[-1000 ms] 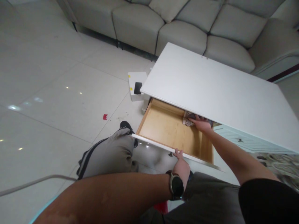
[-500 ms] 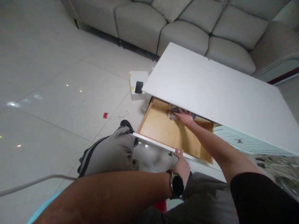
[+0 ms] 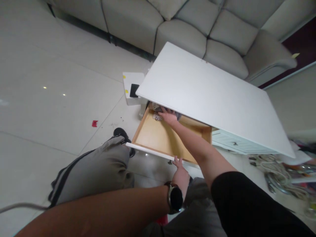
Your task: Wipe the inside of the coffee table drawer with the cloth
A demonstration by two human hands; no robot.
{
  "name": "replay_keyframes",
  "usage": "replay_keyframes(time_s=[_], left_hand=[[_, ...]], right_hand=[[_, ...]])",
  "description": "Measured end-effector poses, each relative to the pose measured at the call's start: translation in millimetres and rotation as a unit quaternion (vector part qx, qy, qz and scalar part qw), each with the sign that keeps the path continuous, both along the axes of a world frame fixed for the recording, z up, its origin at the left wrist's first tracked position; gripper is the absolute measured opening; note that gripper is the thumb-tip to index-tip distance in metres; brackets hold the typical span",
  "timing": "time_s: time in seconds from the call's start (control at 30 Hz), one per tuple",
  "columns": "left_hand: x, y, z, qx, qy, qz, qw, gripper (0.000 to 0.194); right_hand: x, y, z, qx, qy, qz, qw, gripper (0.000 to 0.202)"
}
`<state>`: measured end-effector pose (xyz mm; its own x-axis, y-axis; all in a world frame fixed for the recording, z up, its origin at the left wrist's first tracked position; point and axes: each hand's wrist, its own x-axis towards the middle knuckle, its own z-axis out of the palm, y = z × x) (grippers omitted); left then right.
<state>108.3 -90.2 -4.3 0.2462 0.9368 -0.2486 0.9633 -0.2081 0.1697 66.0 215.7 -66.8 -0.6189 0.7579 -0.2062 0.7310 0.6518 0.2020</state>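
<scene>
A wooden drawer with a white front is pulled out from under a white tabletop. My left hand, with a watch on its wrist, rests at the drawer front. Its fingers hook over the top edge, beside a dark knob. My right hand reaches inside to the back left of the drawer. Its fingers lie over a soft-looking bundle, brown-and-white patterned with a dark part, whose kind I cannot make out. The tabletop edge and my fingers hide some of it.
The white coffee table stands before a grey sofa. At its left end is a white box with a black flat item on top. A red scrap lies on the tiles. Coiled hoses sit at the right.
My right hand and the patterned bundle have shifted left inside the drawer, toward its back left corner. My left hand stays at the drawer front. The whole view has swung to the right.
</scene>
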Motion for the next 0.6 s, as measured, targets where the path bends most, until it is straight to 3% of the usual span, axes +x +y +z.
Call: replay_keyframes(time_s=[0.1,0.23,0.33,0.43,0.6], left_hand=[[-7.7,5.9,13.8,-0.026,0.038,-0.113,0.992,0.045],[-11.4,11.2,23.2,-0.089,0.028,-0.098,0.991,0.050],[-10.1,12.6,24.3,-0.102,0.022,-0.091,0.990,0.052],[-11.0,11.8,26.4,-0.078,0.028,-0.118,0.990,0.053],[-13.9,10.4,33.9,-0.078,0.044,-0.133,0.987,0.051]], right_hand=[[60.8,-2.8,3.2,-0.015,-0.043,-0.037,0.998,0.054],[156.5,-16.1,17.5,-0.024,-0.097,-0.106,0.989,0.059],[207.8,-30.8,33.1,-0.024,-0.129,-0.152,0.980,0.057],[219.8,-49.3,46.4,-0.009,-0.142,-0.169,0.975,0.050],[205.0,-86.1,59.1,0.003,-0.160,-0.169,0.973,0.044]])
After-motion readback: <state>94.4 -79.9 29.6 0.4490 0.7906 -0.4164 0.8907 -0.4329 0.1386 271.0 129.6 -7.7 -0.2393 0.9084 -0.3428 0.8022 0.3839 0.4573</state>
